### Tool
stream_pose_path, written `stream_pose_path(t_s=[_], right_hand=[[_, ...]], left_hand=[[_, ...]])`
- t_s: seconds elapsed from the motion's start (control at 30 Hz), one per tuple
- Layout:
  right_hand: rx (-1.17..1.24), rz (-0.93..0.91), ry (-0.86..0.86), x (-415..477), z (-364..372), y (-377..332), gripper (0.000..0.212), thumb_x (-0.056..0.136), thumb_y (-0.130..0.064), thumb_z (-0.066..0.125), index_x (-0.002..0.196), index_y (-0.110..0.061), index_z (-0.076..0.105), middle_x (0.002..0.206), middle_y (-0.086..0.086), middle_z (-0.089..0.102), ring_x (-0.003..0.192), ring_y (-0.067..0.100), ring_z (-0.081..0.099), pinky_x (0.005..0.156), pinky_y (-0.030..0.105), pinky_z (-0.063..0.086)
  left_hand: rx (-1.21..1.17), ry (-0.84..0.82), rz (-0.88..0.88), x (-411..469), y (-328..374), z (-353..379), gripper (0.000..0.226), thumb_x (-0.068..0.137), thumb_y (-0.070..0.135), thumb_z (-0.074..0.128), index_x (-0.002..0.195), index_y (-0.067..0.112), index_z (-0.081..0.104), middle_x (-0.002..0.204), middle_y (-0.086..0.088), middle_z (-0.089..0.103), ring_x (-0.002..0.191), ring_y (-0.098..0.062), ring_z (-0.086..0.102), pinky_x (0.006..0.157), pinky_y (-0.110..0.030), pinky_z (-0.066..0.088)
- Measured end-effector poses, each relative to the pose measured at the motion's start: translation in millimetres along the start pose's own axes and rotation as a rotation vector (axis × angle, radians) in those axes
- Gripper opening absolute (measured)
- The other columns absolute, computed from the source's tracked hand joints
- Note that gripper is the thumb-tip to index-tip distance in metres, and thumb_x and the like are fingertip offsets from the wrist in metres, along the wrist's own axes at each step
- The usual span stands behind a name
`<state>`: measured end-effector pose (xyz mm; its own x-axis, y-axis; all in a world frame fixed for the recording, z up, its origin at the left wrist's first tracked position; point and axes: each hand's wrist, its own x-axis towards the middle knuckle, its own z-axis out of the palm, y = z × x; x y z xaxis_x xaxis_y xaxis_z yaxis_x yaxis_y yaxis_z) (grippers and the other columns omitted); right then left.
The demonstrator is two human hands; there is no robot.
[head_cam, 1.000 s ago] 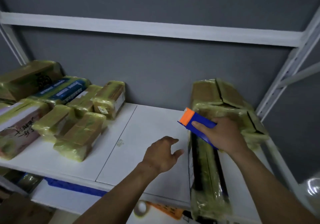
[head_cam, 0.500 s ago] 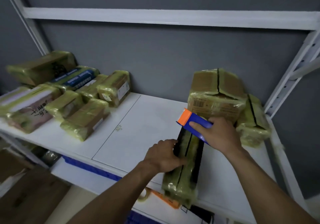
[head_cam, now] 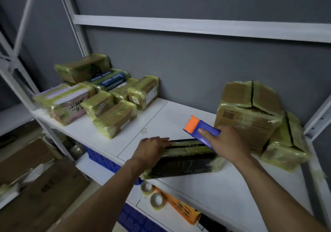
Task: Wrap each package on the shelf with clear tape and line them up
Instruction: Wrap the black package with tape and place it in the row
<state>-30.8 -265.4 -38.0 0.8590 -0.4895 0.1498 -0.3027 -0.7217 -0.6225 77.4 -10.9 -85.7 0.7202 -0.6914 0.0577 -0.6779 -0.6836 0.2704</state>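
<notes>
Now the long package lies sideways. Left hand presses flat on it; right hand grips the tape tool. Hold still, pull tape tight.

Pkgs – cardboard under glossy crinkled film; shelf – smooth matt white.

Grey wall behind; blue crate, orange box and cardboard boxes lie lower down.

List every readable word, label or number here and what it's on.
None reads clearly.
Pink package: black handwriting, blurred.
Blue package: white lettering, blurred.
Big cardboard box: barcode and print, too small.
Orange carton: black print, blurred.
</notes>
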Motion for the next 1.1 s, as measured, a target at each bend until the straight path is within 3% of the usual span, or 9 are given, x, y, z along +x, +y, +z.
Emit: stream_pose_path(t_s=[0.1, 0.2, 0.33, 0.57, 0.7, 0.87, 1.0, 1.1], right_hand=[[-0.038, -0.009, -0.015, 0, 0, -5, 0.064, 0.083, -0.074, 0.063, 0.059, -0.018, 0.048, 0.052, -0.001, 0.047, 0.048, 0.021, 0.049, 0.052, 0.03, 0.034], [-0.059, -0.009, -0.013, -4, 0, -7, 0.064, 0.083, -0.075, 0.062, 0.06, -0.017, 0.048, 0.054, 0.001, 0.049, 0.05, 0.023, 0.051, 0.053, 0.032, 0.035], [-0.05, -0.045, 0.05, -10, 1, -9, 0.063, 0.087, -0.07, 0.061, 0.062, -0.014, 0.05, 0.056, 0.003, 0.052, 0.055, 0.025, 0.053, 0.054, 0.033, 0.037], [0.02, -0.022, -0.071, -9, 3, -22, 0.062, 0.097, -0.07, 0.046, 0.065, -0.017, 0.051, 0.055, 0.001, 0.053, 0.052, 0.019, 0.056, 0.053, 0.029, 0.033], [0.105, 0.007, -0.079, -17, 12, -12, 0.062, 0.096, -0.07, 0.05, 0.062, -0.018, 0.052, 0.046, -0.005, 0.05, 0.043, 0.008, 0.051, 0.053, 0.027, 0.036], [0.144, 0.053, -0.101, -14, 7, -12, 0.067, 0.093, -0.075, 0.05, 0.058, -0.018, 0.051, 0.042, -0.007, 0.052, 0.038, 0.005, 0.052, 0.052, 0.027, 0.037], [0.129, 0.018, -0.035, -6, 7, -20, 0.072, 0.093, -0.077, 0.048, 0.05, -0.019, 0.039, 0.035, -0.008, 0.038, 0.032, 0.006, 0.041, 0.052, 0.028, 0.031], [0.077, -0.001, -0.111, -5, 13, -18, 0.073, 0.09, -0.08, 0.047, 0.052, -0.018, 0.041, 0.04, -0.005, 0.038, 0.036, 0.011, 0.041, 0.054, 0.029, 0.034]], left_hand=[[-0.12, 0.059, -0.093, -18, -5, 11, 0.055, 0.1, 0.069, 0.028, 0.143, 0.042, 0.048, 0.147, 0.021, 0.05, 0.146, -0.016, 0.036, 0.121, -0.062, 0.004], [-0.005, -0.023, -0.055, -33, -10, 23, 0.095, 0.077, 0.089, 0.045, 0.157, 0.04, 0.027, 0.161, 0.028, 0.019, 0.153, -0.007, 0.009, 0.116, -0.065, -0.013], [-0.008, -0.06, -0.048, -27, -11, 27, 0.089, 0.084, 0.072, 0.058, 0.158, 0.04, 0.021, 0.164, 0.027, 0.015, 0.156, -0.012, 0.005, 0.119, -0.069, 0.002], [0.063, -0.019, 0.158, -19, 10, 39, 0.09, 0.084, 0.078, 0.053, 0.159, 0.039, 0.021, 0.165, 0.024, 0.015, 0.155, -0.008, -0.002, 0.123, -0.062, 0.001], [0.048, 0.12, -0.025, -31, 8, 46, 0.112, 0.071, 0.095, 0.044, 0.16, 0.03, 0.023, 0.167, 0.017, 0.011, 0.156, -0.013, -0.002, 0.126, -0.052, 0.001], [-0.078, 0.142, -0.145, -45, 7, 54, 0.113, 0.067, 0.093, 0.046, 0.159, 0.029, 0.028, 0.166, 0.019, 0.018, 0.155, -0.012, 0.005, 0.113, -0.043, 0.042], [-0.123, 0.058, -0.068, -32, 14, 51, 0.107, 0.075, 0.085, 0.053, 0.16, 0.027, 0.024, 0.167, 0.017, 0.014, 0.155, -0.011, -0.001, 0.118, -0.041, 0.034], [-0.26, 0.015, -0.014, -27, 14, 51, 0.1, 0.083, 0.078, 0.051, 0.161, 0.024, 0.021, 0.168, 0.014, 0.011, 0.154, -0.011, -0.007, 0.123, -0.036, 0.021]])
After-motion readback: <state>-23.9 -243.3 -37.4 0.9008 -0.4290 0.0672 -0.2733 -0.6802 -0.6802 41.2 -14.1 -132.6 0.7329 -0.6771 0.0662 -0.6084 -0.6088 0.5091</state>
